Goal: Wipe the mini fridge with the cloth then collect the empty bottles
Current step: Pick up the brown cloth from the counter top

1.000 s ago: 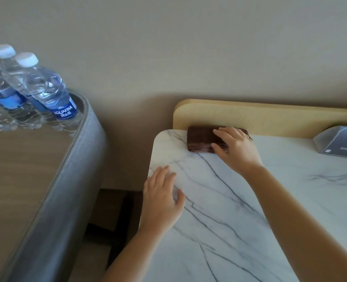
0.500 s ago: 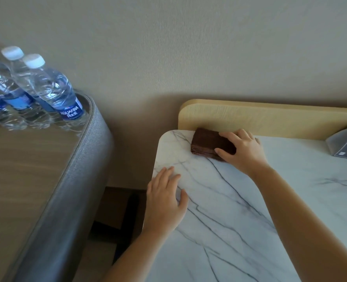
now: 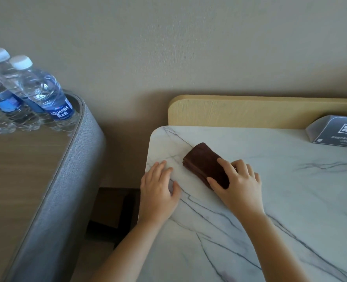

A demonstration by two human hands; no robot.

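A folded dark brown cloth (image 3: 204,162) lies on a white marble-patterned top (image 3: 270,200). My right hand (image 3: 237,185) presses on the cloth's near end, fingers curled over it. Flat on the marble near its left edge rests my left hand (image 3: 158,190), fingers spread, holding nothing. Several clear plastic water bottles (image 3: 40,92) with white caps and blue labels stand upright at the far left on a wooden surface (image 3: 15,169).
The wooden surface has a raised grey fabric rim (image 3: 66,180). A gap with dark floor (image 3: 117,210) separates it from the marble top. A light wooden backboard (image 3: 250,110) runs behind the marble. A grey card stand (image 3: 337,131) sits at the far right.
My right hand has dragged the cloth from the back-left corner by the backboard toward me and a little right. My left hand stayed flat by the left edge.
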